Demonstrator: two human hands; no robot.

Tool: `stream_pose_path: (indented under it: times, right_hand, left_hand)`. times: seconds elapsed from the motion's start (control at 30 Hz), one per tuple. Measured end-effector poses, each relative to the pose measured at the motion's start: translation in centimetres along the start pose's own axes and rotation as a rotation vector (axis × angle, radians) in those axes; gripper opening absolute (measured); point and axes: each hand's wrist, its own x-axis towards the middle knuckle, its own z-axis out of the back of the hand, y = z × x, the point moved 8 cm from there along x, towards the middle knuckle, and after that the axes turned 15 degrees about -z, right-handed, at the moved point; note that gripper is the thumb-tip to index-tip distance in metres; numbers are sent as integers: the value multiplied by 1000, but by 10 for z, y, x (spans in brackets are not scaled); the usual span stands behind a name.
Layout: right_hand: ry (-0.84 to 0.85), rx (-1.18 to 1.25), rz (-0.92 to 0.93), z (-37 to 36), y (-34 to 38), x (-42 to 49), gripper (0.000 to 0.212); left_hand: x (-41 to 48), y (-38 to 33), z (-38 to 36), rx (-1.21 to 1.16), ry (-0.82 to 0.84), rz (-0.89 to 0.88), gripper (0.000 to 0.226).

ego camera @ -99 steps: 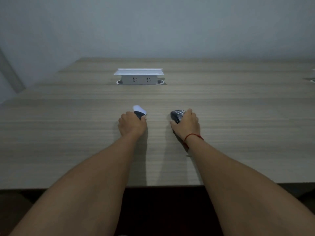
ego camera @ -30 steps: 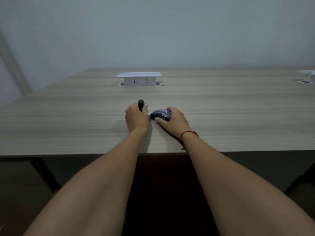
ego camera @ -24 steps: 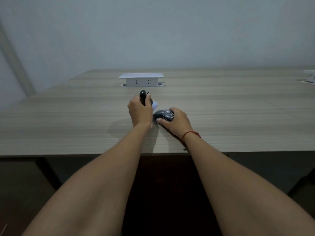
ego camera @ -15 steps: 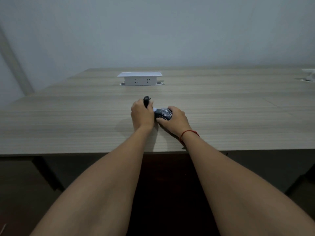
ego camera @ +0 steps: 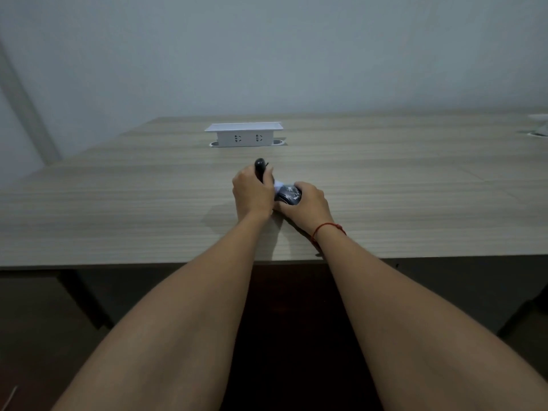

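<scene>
My left hand (ego camera: 252,194) grips a small dark rounded object (ego camera: 260,169) that stands upright out of the fist; a bit of white (ego camera: 278,185) shows at its right side. My right hand (ego camera: 308,206) holds a dark patterned computer mouse (ego camera: 289,194) on the wooden table (ego camera: 118,203). The two hands touch each other near the table's middle, and the white part sits right against the mouse. What the dark object is cannot be made out.
A white raised socket box (ego camera: 244,134) with two outlets stands farther back on the table. Another white fitting (ego camera: 539,126) shows at the far right edge. The table's front edge (ego camera: 118,264) runs across below my wrists. A red string circles my right wrist.
Over the last seconds my hands came together from about a hand's width apart. My left hand turned its object upright and brought it against the mouse. In the last half second little moved.
</scene>
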Motion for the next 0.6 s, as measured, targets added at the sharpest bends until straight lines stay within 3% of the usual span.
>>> stream_pose_path:
  times: [0.27,0.43,0.6]
  right_hand:
    - [-49,-53,-2,2,0,-2,43]
    - [-41,-38,-25,2,0,-4,45]
    - [-31,-14,-29,4,-1,-4,41]
  left_hand:
    - [-3,21,9,64,63,25,32]
    - [12,-1,18,-29,-29,-32,28]
    - [1,10,-6,-22,79,17,29]
